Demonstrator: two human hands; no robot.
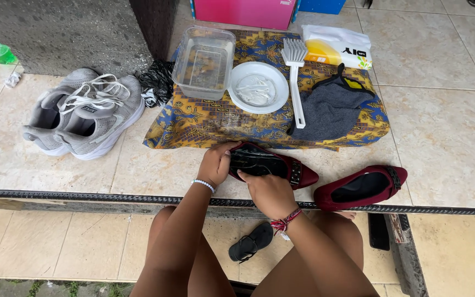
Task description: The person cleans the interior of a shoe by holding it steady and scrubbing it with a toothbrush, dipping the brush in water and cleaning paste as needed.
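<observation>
**Both hands on a dark red flat shoe at the floor's edge**

Head view. The person sat at the edge of a tiled floor, knees below the step. The left hand gripped the heel end of a dark red flat shoe, fingers curled over its rim. The right hand was closed on the near side of the same shoe, thumb pressed on its black insole. The shoe lay on the tiles, touching the front edge of a patterned cloth, toe pointing right. Its mate, a second red shoe, lay just beside it to the right, untouched.

On the cloth stood a clear plastic tub, a white bowl holding something pale, a white brush and a grey rag. A white packet lay behind them. A pair of grey trainers sat well apart to the left. A black sandal lay on the lower floor between the knees.
</observation>
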